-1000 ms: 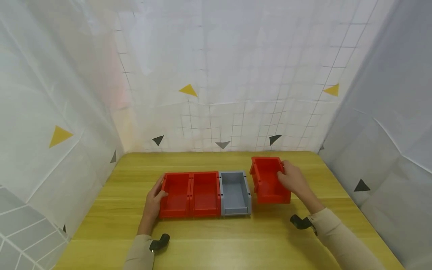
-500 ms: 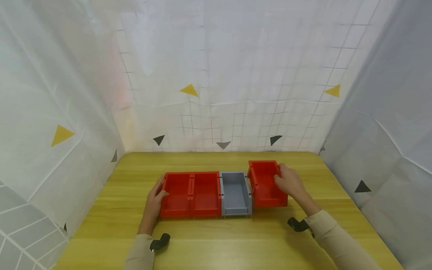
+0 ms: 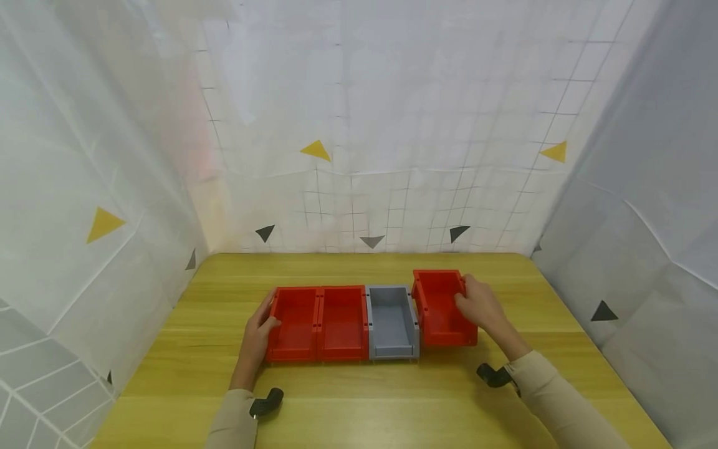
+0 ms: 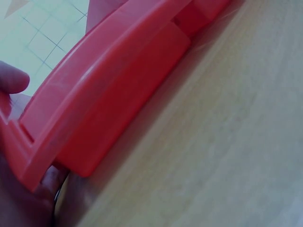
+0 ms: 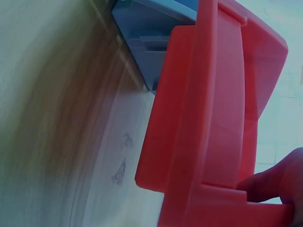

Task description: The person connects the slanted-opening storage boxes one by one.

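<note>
My right hand (image 3: pixel 479 307) grips the right wall of a red storage bin (image 3: pixel 443 312), thumb inside and fingers outside. That bin is raised off the table and slightly tilted, its left side at the right edge of a grey bin (image 3: pixel 391 321). In the right wrist view the held red bin (image 5: pixel 189 113) hangs over the wood, overlapping the grey bin (image 5: pixel 147 47). My left hand (image 3: pixel 257 337) holds the left wall of the leftmost red bin (image 3: pixel 294 324), its thumb over the rim. Another red bin (image 3: pixel 342 324) stands between that one and the grey bin, side by side in a row.
The bins stand on a wood-grain table (image 3: pixel 359 405). White sheeting (image 3: pixel 370 125) with grid lines and triangles rises behind the table and along both sides. A black wrist mount (image 3: pixel 266 403) sits at the left cuff, another black mount (image 3: pixel 493 375) at the right one.
My right hand has brought the red bin left and a little lower, closer to the grey bin. The left hand and the row of bins stay in place.
</note>
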The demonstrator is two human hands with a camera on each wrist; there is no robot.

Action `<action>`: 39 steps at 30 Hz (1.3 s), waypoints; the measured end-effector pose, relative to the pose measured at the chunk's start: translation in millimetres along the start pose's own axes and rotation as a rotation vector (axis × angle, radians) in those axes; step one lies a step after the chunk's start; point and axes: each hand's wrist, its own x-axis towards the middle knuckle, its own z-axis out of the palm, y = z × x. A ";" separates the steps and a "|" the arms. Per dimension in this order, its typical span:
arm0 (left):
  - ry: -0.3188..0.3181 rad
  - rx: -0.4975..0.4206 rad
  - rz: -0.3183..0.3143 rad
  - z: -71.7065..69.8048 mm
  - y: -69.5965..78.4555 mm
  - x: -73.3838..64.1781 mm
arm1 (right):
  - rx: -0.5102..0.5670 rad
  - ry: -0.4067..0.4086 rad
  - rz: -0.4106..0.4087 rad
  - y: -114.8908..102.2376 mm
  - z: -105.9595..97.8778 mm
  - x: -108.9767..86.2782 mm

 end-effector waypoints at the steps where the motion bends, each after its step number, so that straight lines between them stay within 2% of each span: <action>1: 0.001 0.001 -0.004 -0.1 -0.3 0.1 | -0.005 -0.002 0.003 0.0 0.4 -0.1; 12: -0.002 -0.014 -0.032 -1.5 -1.5 -0.4 | -0.087 -0.015 0.010 -4.7 4.7 0.7; 17: 0.000 -0.010 -0.024 -0.1 -1.2 -2.4 | -0.078 -0.058 0.056 -2.1 4.1 1.9; 20: 0.000 -0.004 -0.021 -0.2 -1.4 -2.5 | -0.108 -0.071 0.090 -2.4 2.5 4.1; 25: 0.000 0.004 -0.009 -1.1 -1.2 -2.5 | -0.213 0.032 0.082 -16.4 3.0 8.8; 29: -0.001 0.002 0.002 -1.4 -1.2 -1.8 | -0.229 0.086 0.000 -34.3 11.8 16.1; 34: 0.005 0.009 0.016 -0.1 0.1 -1.6 | -0.176 0.044 -0.167 -52.7 29.8 23.9; 39: 0.013 0.013 0.024 0.2 0.1 0.4 | -0.168 0.008 -0.246 -66.2 45.9 29.2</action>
